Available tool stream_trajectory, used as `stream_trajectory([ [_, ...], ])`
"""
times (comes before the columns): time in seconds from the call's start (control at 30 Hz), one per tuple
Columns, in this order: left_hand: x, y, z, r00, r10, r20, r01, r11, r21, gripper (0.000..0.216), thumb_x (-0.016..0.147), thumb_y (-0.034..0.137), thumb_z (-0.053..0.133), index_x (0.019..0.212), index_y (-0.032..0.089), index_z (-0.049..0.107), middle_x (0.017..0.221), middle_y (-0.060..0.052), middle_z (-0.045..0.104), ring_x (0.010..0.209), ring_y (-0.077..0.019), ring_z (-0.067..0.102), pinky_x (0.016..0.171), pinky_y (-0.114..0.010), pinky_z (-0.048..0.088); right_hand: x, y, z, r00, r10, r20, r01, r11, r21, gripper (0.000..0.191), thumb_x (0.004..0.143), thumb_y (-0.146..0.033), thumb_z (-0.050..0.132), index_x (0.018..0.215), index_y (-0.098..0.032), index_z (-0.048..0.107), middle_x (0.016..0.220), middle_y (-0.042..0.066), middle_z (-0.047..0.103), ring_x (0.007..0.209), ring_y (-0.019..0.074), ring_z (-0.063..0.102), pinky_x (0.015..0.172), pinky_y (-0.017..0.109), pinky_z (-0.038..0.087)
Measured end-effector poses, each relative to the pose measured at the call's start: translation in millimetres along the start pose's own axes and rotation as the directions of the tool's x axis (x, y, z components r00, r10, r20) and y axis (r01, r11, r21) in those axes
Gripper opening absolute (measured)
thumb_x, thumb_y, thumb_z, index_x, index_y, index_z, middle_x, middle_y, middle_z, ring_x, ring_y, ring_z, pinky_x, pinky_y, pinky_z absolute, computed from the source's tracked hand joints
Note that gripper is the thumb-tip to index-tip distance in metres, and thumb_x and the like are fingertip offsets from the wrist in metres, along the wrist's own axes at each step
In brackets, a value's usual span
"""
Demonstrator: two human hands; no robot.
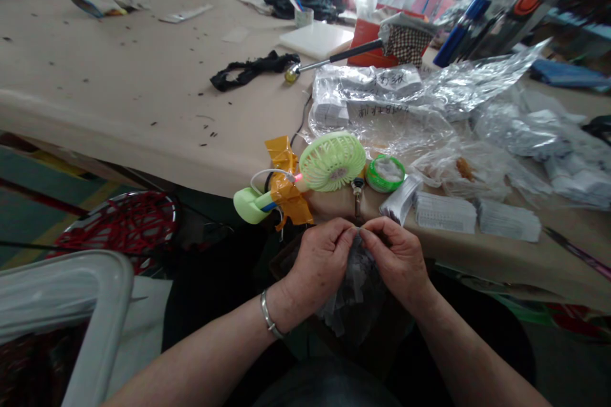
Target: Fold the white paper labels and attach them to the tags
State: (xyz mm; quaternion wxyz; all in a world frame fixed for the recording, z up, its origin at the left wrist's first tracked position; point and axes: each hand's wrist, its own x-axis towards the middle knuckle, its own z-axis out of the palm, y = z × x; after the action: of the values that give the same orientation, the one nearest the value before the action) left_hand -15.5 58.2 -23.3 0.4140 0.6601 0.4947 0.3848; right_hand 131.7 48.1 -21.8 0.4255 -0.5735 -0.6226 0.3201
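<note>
My left hand [321,256] and my right hand [398,255] meet just below the table's front edge, both with fingers pinched together. Between them hangs a thin, dark, see-through piece of fabric or mesh [356,296], held at its top by both hands. What sits right at the fingertips is too small to make out. A silver bangle [268,317] circles my left wrist. Just beyond my hands, a light green hand fan [329,162] wrapped in orange tape lies on the table edge, beside a small green round tin [386,173].
Stacks of white tags [446,211] and crinkled clear plastic bags [429,102] cover the right of the beige table [119,89]. A black fabric strip [252,68], a black-handled tool [334,58] and a red box [370,43] lie farther back. A grey chair frame [95,305] stands at lower left.
</note>
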Motion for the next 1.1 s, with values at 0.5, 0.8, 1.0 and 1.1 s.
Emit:
stream_trajectory([
  [0.5, 8, -2, 3, 1.000, 0.013, -0.023, -0.014, 1.000, -0.009, 0.020, 0.087, 0.019, 0.049, 0.071, 0.017, 0.061, 0.062, 0.005, 0.057, 0.059, -0.0073, 0.050, 0.056, -0.017, 0.037, 4, 3, 2, 1.000, -0.001, -0.004, 0.001, 1.000, 0.027, 0.010, 0.083, -0.024, 0.056, 0.076, -0.018, 0.061, 0.066, -0.002, 0.059, 0.063, 0.0113, 0.055, 0.061, 0.022, 0.043],
  [0.8, 2, 2, 1, 1.000, -0.007, -0.011, 0.006, 0.998, -0.060, 0.021, 0.088, 0.021, 0.049, 0.073, 0.017, 0.062, 0.066, 0.003, 0.061, 0.061, -0.0084, 0.053, 0.060, -0.018, 0.040, -3, 2, 2, 1.000, 0.025, 0.002, -0.025, 0.999, 0.042, 0.011, 0.084, -0.026, 0.057, 0.078, -0.019, 0.063, 0.066, -0.002, 0.061, 0.061, 0.0109, 0.057, 0.060, 0.021, 0.045],
  [1.0, -16, -5, -2, 0.994, -0.096, 0.043, 0.097, 0.995, -0.036, 0.024, 0.087, 0.024, 0.049, 0.069, 0.017, 0.064, 0.060, 0.001, 0.060, 0.056, -0.0109, 0.053, 0.055, -0.020, 0.040, -12, -14, -25, 0.990, -0.133, 0.048, 0.138, 0.980, -0.141, 0.007, 0.085, -0.024, 0.058, 0.089, -0.021, 0.063, 0.068, -0.002, 0.064, 0.060, 0.0111, 0.059, 0.057, 0.021, 0.047],
  [1.1, -16, -19, -1, 0.989, -0.144, 0.038, 0.146, 0.988, -0.054, 0.020, 0.086, 0.026, 0.052, 0.091, 0.020, 0.071, 0.086, -0.003, 0.072, 0.078, -0.0164, 0.064, 0.073, -0.024, 0.047, 6, -19, -45, 0.918, -0.396, -0.005, 0.367, 0.858, -0.360, 0.008, 0.087, -0.019, 0.054, 0.088, -0.021, 0.062, 0.078, 0.001, 0.065, 0.073, 0.0140, 0.061, 0.068, 0.025, 0.049],
])
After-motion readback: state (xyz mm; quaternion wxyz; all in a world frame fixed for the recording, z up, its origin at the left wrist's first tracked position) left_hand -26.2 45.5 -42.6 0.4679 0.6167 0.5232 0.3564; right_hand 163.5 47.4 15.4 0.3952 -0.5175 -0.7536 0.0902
